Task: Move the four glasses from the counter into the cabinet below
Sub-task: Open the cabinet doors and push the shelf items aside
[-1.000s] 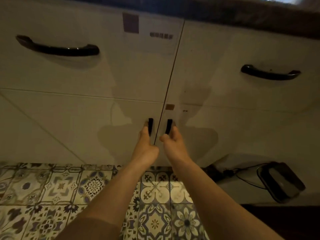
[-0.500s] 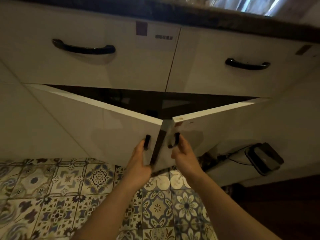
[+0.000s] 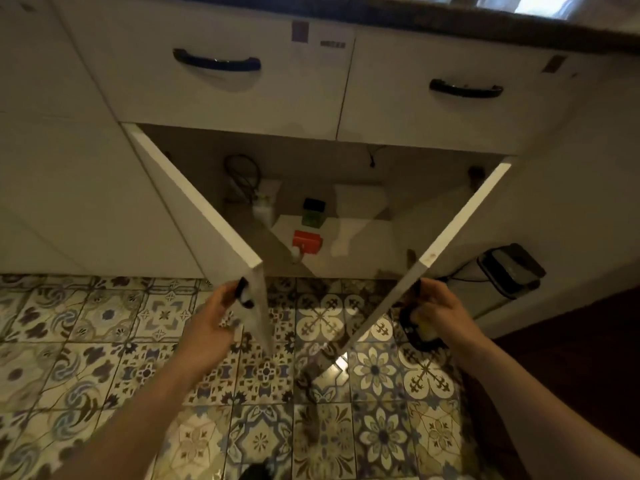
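Note:
The low cabinet (image 3: 363, 244) under the counter stands wide open, its white floor showing. My left hand (image 3: 211, 323) grips the black handle of the left door (image 3: 194, 202), which swings out toward me. My right hand (image 3: 440, 313) holds the handle of the right door (image 3: 450, 230), also swung out. The dark counter edge (image 3: 450, 19) runs along the top. No glasses are in view; something shiny on the counter at the top right is too blurred to identify.
Inside the cabinet sit a red box (image 3: 306, 242), a green jar with a black lid (image 3: 313, 213), a white bottle (image 3: 263, 206) and coiled cables (image 3: 242, 171). Two drawers with black handles (image 3: 216, 62) are above. A black device (image 3: 510, 270) with a cord lies on the right. Patterned tiles (image 3: 156, 341) cover the floor.
Both doors went from shut to wide open, pulled toward me by my two hands. The cabinet's inside has come into view.

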{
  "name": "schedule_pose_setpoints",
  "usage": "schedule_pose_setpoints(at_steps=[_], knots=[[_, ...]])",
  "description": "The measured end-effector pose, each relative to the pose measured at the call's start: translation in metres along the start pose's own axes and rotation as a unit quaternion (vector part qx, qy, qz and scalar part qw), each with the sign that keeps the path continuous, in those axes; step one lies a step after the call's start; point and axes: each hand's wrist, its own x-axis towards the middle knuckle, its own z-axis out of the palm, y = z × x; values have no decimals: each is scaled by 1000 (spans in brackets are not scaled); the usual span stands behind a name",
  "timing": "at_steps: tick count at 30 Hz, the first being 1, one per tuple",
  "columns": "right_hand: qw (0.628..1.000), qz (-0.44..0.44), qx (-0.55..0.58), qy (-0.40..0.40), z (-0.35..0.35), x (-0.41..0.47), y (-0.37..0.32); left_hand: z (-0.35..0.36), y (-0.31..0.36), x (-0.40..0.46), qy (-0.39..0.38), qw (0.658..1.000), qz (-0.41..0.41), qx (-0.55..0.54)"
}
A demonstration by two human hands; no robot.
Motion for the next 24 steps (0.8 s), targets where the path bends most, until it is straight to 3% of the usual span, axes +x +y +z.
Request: schedule_pose_setpoints(at_steps=[10, 14, 17, 21, 24], knots=[[996, 36, -84, -13, -129, -34, 63, -93, -52, -57, 83, 995, -58, 25], [988, 47, -141, 41, -165, -23, 81, -123, -88, -38, 131, 986, -104, 7], [984, 58, -148, 76, -187, -16, 99, -138, -126, -17, 152, 955, -255, -26], [971, 83, -166, 152, -203, -18, 128, -134, -149, -29, 191, 943, -269, -32], [936, 192, -200, 216, -192, -27, 165, -125, -157, -58, 229, 942, -240, 50]])
